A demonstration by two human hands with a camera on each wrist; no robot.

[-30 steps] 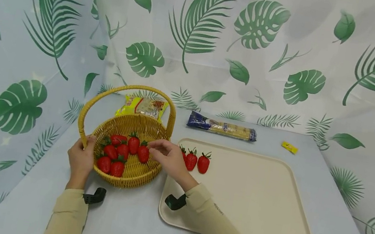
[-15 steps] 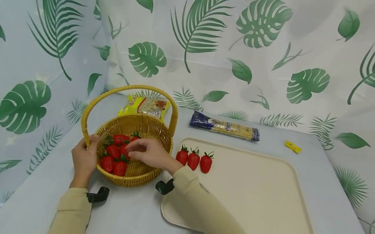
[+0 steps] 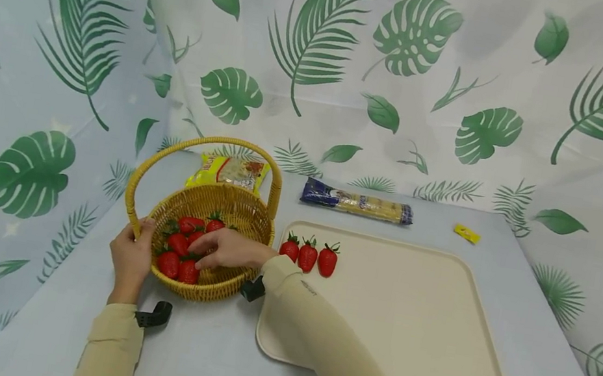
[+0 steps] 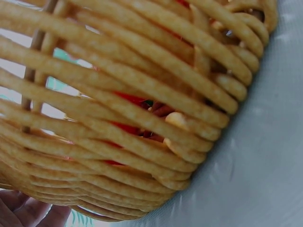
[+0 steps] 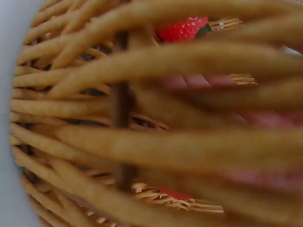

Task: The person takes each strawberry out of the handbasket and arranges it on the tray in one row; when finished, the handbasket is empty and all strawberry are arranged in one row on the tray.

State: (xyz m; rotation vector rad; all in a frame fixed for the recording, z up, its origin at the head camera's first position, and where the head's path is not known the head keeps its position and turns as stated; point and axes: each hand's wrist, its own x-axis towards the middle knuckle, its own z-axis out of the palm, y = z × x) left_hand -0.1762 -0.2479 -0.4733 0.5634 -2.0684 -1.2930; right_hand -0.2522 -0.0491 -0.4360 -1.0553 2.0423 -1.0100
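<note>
My left hand grips the left rim of a woven yellow basket, at the foot of its tall handle. In the left wrist view its fingers show under the basket's weave. Several red strawberries with green tops lie in the basket's left and back part. My right hand reaches in over the right rim, thumb and fingers apart, fingertips at the middle strawberries, partly covering them. In the right wrist view the weave hides most of that hand; a strawberry shows through a gap.
Right of the basket lies a beige tray with three strawberries in a row near its back left corner. Behind stand a yellow food packet, a long pack of noodles and a small yellow sachet. Leaf-printed cloth walls surround the table.
My right hand has moved left, from the basket's right side to the strawberries in its middle, and lower. The left hand keeps its grip on the basket.
</note>
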